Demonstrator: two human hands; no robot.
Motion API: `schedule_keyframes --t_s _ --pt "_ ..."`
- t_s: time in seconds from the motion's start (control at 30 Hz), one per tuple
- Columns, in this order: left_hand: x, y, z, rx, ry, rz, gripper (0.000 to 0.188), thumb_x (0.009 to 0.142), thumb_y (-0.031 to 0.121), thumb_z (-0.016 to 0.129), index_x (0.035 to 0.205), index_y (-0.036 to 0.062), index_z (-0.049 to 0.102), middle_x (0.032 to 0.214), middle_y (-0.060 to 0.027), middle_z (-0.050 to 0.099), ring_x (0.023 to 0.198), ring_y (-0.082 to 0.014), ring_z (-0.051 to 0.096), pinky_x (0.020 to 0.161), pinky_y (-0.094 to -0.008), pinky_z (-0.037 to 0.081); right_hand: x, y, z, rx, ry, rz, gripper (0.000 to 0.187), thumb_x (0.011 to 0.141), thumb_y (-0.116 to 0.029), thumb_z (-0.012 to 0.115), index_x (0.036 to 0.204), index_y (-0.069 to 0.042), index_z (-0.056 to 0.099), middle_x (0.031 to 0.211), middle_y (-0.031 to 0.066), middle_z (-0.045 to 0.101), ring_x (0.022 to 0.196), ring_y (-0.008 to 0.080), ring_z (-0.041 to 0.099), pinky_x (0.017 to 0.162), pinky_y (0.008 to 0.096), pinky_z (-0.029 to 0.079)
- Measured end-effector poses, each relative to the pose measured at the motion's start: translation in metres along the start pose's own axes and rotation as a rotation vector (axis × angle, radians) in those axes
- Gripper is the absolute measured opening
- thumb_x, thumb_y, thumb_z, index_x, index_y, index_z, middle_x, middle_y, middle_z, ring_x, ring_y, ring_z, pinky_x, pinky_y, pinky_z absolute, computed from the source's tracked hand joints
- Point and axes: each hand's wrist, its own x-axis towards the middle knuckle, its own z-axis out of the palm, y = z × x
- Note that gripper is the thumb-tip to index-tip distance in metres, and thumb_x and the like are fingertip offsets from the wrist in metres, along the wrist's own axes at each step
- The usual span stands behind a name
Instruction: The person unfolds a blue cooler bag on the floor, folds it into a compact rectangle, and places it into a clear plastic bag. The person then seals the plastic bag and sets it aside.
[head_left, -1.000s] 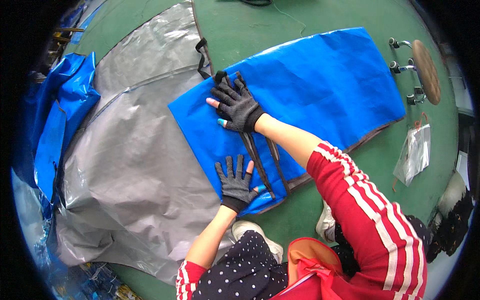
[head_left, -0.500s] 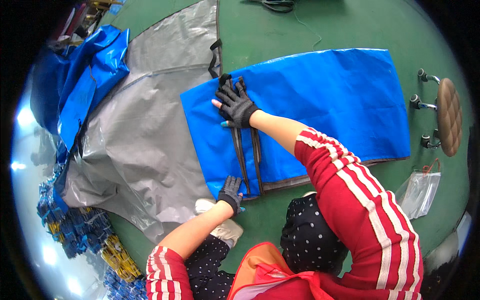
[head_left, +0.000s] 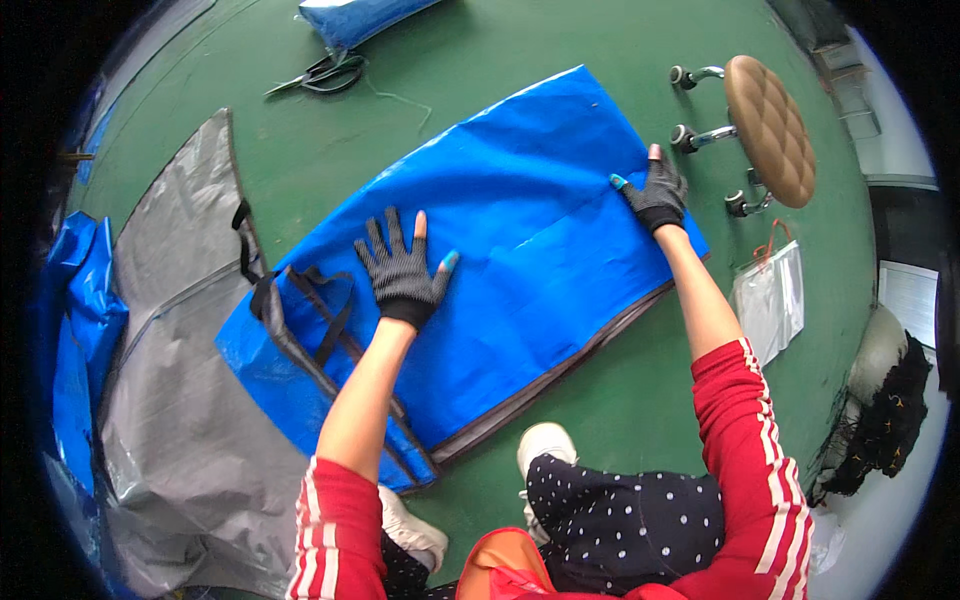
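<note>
A folded blue tarpaulin point(head_left: 520, 290) with dark trimmed edges lies on the green floor in front of me. My left hand point(head_left: 400, 270), in a grey-black glove with some fingertips bare, rests flat on it with fingers spread. Beside that hand, dark straps and binding point(head_left: 310, 340) cross the tarpaulin's left part. My right hand point(head_left: 657, 195), gloved the same way, touches the tarpaulin's right end, fingers stretched out and thumb apart. Neither hand holds anything. The tarpaulin's left end overlaps a large grey sheet point(head_left: 190, 400).
A brown quilted stool point(head_left: 772, 130) lies tipped over beyond my right hand, its casters toward the tarpaulin. Near it are clear plastic bags point(head_left: 770, 300) with a red tie. Scissors point(head_left: 325, 75) lie at the far left, below a blue bundle point(head_left: 370, 18). More blue sheeting point(head_left: 85, 340) is bunched at the left.
My right hand has gone from the strap area to the tarpaulin's right end. My left hand has moved from the near edge up onto the middle-left. The view has turned rightward.
</note>
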Motion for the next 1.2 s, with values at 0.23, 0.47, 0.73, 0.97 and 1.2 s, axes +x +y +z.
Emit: schedule_keyframes --t_s 0.23,0.47,0.73,0.97,1.2 --pt "0.107 0.091 0.014 -0.040 -0.060 0.035 0.095 0.074 0.075 0.048 0.148 0.0184 0.028 0.156 -0.0184 0.010 0.142 -0.0449 0.003 0.105 -0.0687 -0.005 0.041 0.032 -0.083 1.120 -0.988 0.203 0.059 0.075 -0.043 0.076 0.113 -0.001 0.060 0.098 0.0086 0.065 0.085 0.0163 0.061 0.079 0.0342 0.052" --pt "0.078 0.123 0.068 -0.497 -0.118 0.096 0.082 0.078 0.059 0.054 0.144 0.0136 0.033 0.149 -0.0182 0.026 0.140 -0.0381 0.018 0.114 -0.0528 0.008 -0.101 -0.125 -0.165 0.573 -0.778 -0.564 0.086 0.081 -0.014 0.054 0.150 -0.006 0.003 0.068 0.0250 0.058 0.061 0.0386 0.059 0.058 0.0459 0.048" --pt "-0.045 0.057 -0.026 -0.456 -0.026 0.154 0.036 0.074 0.017 0.060 0.108 0.0046 0.063 0.116 -0.0207 0.059 0.110 -0.0326 0.055 0.096 -0.0441 0.042 -0.139 -0.183 -0.075 0.281 -0.735 -0.648 0.070 0.084 -0.027 0.052 0.144 -0.002 0.027 0.076 0.0227 0.066 0.062 0.0368 0.065 0.057 0.0488 0.050" --pt "0.077 0.052 -0.045 -0.073 0.265 0.222 0.076 0.080 0.062 0.054 0.144 0.0235 0.036 0.152 -0.0139 0.025 0.140 -0.0403 0.019 0.109 -0.0655 0.004 -0.156 -0.190 -0.077 0.311 -0.796 -0.689 0.070 0.080 -0.031 0.059 0.143 -0.015 0.035 0.087 0.0207 0.066 0.075 0.0383 0.066 0.064 0.0499 0.052" --pt "0.106 0.003 0.009 -0.079 0.152 0.431 0.075 0.081 0.063 0.053 0.145 0.0282 0.033 0.155 -0.0094 0.019 0.143 -0.0357 0.013 0.109 -0.0658 0.000 -0.093 -0.170 -0.090 0.632 0.078 -0.958 0.057 0.084 -0.036 0.059 0.138 -0.020 0.046 0.122 0.0165 0.057 0.112 0.0352 0.055 0.094 0.0459 0.043"
